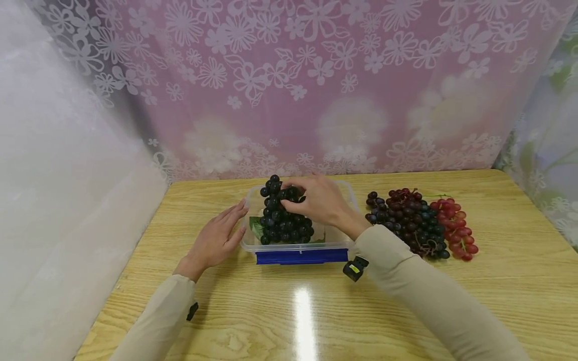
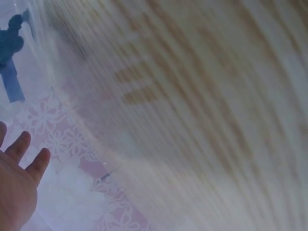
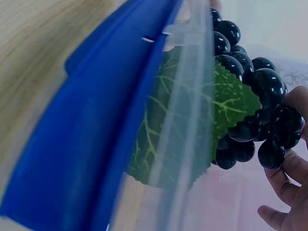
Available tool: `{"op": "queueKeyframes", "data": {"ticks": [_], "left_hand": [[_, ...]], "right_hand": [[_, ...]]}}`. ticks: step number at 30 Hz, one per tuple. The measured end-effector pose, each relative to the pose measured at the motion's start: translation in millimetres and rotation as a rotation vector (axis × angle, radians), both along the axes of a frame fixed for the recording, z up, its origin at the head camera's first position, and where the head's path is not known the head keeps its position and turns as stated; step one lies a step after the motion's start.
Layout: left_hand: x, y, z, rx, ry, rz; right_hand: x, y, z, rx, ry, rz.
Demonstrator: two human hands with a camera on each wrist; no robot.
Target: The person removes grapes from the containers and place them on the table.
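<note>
A bunch of shiny black grapes (image 1: 284,220) stands partly inside a clear plastic container (image 1: 300,246) with a blue latch (image 1: 302,256). My right hand (image 1: 318,199) reaches over the container and pinches the bunch near its upper part between thumb and fingers. In the right wrist view, the fingers of that hand (image 3: 293,173) are at the grapes (image 3: 267,86), and a green leaf (image 3: 192,115) shows through the container wall. My left hand (image 1: 217,238) lies with fingers fairly straight at the container's left side, fingertips touching or very near its rim. The left wrist view shows only part of this hand (image 2: 19,183).
Right of the container lie several more bunches: dark grapes (image 1: 406,218), partly behind the right sleeve, and red grapes (image 1: 456,230). The wooden table (image 1: 253,311) meets a pink flowered curtain (image 1: 289,110) at the back. A pale sheet (image 1: 67,175) hangs on the left.
</note>
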State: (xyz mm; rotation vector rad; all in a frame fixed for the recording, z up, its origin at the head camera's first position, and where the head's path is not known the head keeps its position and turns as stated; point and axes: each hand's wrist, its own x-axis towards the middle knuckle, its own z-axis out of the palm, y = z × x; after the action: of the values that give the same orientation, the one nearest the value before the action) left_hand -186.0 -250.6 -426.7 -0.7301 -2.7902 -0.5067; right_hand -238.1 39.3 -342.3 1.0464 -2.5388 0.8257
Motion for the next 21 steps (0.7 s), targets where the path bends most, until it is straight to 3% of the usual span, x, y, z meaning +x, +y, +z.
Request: {"op": "queueKeyframes", "data": {"ticks": [7, 21], "left_hand": [[0.1, 0.7, -0.9, 0.007, -0.003, 0.003], [0.6, 1.3, -0.2, 0.019, 0.002, -0.003]], "right_hand": [[0.5, 12.4, 14.1, -0.021, -0.053, -0.029], [-2.4, 36.9, 35.8, -0.072, -0.018, -0.055]]}}
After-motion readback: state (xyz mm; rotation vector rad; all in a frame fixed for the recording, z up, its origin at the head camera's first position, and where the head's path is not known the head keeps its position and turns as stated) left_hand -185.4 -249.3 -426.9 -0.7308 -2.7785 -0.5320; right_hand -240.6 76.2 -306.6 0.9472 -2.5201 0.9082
